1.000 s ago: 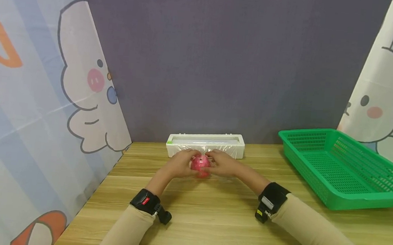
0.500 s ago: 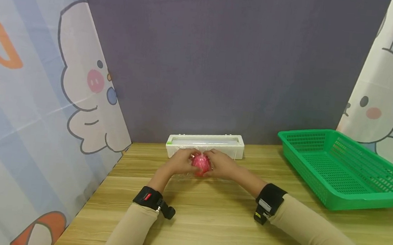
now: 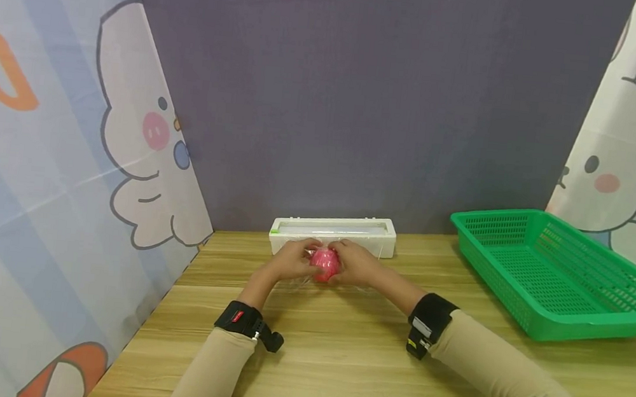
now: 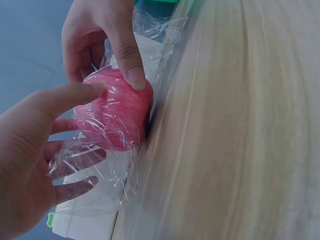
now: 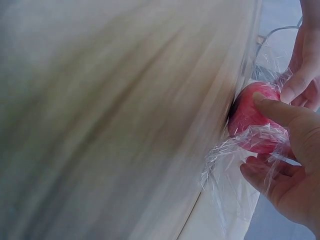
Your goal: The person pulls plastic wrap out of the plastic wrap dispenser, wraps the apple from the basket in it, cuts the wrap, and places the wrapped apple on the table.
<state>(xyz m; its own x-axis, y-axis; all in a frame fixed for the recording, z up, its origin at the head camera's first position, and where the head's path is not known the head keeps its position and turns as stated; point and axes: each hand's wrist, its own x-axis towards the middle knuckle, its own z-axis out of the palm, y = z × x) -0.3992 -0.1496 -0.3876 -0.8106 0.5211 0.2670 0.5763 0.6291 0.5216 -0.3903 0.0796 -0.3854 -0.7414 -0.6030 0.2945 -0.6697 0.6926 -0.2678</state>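
Observation:
A red apple [image 3: 325, 264], with clear plastic wrap [image 4: 100, 175] clinging around it, sits at the wooden table, just in front of the white cling film dispenser [image 3: 334, 227]. From the left my left hand [image 3: 290, 261] holds it; the left wrist view shows the thumb on its upper side and the fingers spread behind the loose wrap. Opposite, my right hand [image 3: 362, 266] grips the apple's right side. Its thumb [image 5: 277, 110] presses on the skin while the other fingers bend below. Loose, crumpled wrap hangs out on both sides of the apple.
At the right of the wooden table [image 3: 336, 366] stands a green perforated plastic basket [image 3: 559, 321]. A dark grey backdrop [image 3: 362, 100] rises right behind the dispenser, and printed cartoon cloths flank both sides.
Both hands stay around the apple, with the right hand's fingers drawn in closer against it. The apple has turned slightly, its dark stem hollow no longer showing, and the right wrist has shifted a little left.

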